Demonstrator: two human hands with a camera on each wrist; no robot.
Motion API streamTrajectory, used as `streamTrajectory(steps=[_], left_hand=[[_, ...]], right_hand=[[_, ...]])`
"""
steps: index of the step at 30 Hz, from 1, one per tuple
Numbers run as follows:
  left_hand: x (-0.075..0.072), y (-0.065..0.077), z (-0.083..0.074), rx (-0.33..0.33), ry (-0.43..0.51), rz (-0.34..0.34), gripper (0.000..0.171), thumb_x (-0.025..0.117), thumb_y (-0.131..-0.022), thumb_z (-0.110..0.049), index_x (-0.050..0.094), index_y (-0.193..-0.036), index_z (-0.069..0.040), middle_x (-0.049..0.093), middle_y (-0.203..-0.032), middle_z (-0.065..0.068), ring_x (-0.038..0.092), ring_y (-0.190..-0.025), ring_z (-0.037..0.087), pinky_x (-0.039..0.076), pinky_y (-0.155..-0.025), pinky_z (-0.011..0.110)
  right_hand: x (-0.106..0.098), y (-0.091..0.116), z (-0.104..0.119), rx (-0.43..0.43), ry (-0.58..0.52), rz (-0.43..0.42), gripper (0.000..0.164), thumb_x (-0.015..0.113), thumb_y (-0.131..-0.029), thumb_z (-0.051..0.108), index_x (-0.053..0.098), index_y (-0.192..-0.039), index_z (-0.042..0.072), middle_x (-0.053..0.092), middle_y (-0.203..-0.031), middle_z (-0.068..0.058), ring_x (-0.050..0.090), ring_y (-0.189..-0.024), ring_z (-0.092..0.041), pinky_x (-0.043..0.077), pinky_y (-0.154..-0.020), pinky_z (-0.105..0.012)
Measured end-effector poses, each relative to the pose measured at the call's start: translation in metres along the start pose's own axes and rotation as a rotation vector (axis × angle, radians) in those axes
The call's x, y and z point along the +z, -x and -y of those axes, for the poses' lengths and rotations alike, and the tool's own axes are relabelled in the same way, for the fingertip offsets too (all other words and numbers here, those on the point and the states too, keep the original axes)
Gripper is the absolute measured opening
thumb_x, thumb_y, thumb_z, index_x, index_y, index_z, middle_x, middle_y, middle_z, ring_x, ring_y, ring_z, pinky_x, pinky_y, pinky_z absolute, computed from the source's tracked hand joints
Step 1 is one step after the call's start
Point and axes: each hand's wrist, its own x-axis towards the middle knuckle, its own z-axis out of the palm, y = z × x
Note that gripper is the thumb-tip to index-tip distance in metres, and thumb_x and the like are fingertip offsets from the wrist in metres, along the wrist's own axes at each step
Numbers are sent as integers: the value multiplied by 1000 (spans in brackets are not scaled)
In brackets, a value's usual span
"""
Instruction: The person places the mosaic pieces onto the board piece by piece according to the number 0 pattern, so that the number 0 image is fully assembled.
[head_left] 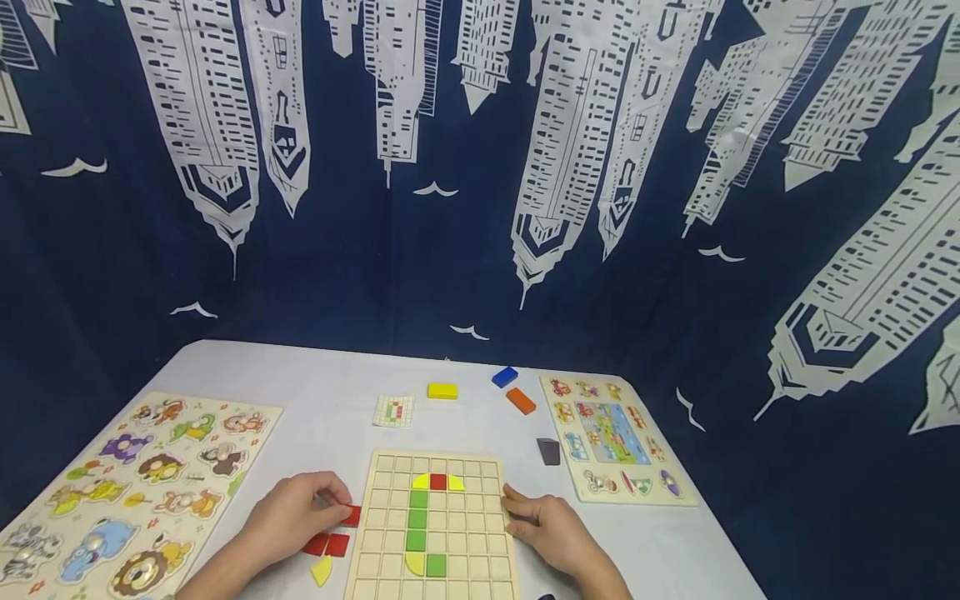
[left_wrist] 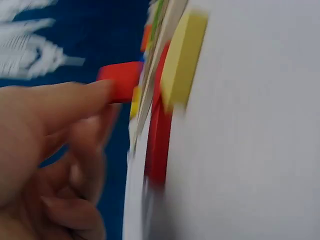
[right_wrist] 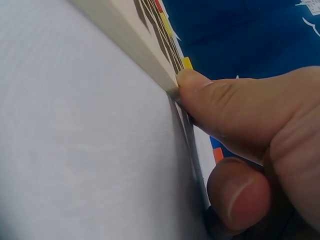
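Observation:
My left hand (head_left: pixel 288 512) pinches a red square tile (left_wrist: pixel 122 81) between thumb and fingertip, raised off the table left of the board. Below that hand lie more red tiles (head_left: pixel 337 545) and a yellow quarter-round tile (head_left: pixel 322 571). The wooden grid board (head_left: pixel 465 525) holds green squares (head_left: pixel 417 518) in a column, one green square beside its foot, a red square (head_left: pixel 438 482) at the top and yellow quarter-rounds (head_left: pixel 415 563) at the corners. My right hand (head_left: pixel 555 533) touches the board's right edge with thumb and fingertip, its other fingers loosely bent.
A small pattern card (head_left: pixel 393 411) lies behind the board. Yellow (head_left: pixel 442 391), blue (head_left: pixel 505 377), orange (head_left: pixel 521 401) and dark (head_left: pixel 548 452) blocks lie farther back and right. An animal puzzle (head_left: pixel 135 500) occupies the left side, a vehicle puzzle (head_left: pixel 615 442) the right.

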Motion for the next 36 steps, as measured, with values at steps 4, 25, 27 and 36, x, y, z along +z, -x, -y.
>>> streamTrajectory(steps=[4,25,27,36], left_hand=[[12,-6,-26,52,42,30,14,83,-85,-32,69,-82,-33,65,-78,-18,56,-63,8,42,-55,26],[90,-58,-95,165,0,24,20,82,-83,-16,67,-72,-24,60,-64,-14,53,-56,8,41,-49,31],[90,-58,-95,170,-25,29,19,83,-83,-15,70,-72,-23,61,-65,-13,53,-58,8,40,-51,32],[42,-54,-83,168,55,42,18,81,-87,-19,77,-105,-19,66,-84,-11,57,-71,10,44,-61,32]], right_hand=[[0,-1,1,-3,6,4,43,78,-88,29,73,-126,11,59,-146,-4,53,-138,-36,39,-110,-60],[-1,1,0,-45,16,10,42,77,-90,30,72,-127,10,59,-145,-5,55,-136,-33,42,-108,-55],[-1,1,0,-45,21,11,43,77,-90,30,72,-127,10,59,-145,-5,55,-136,-33,42,-108,-55],[-1,2,-1,-38,17,14,43,76,-91,31,72,-128,10,58,-146,-4,54,-137,-33,41,-109,-56]])
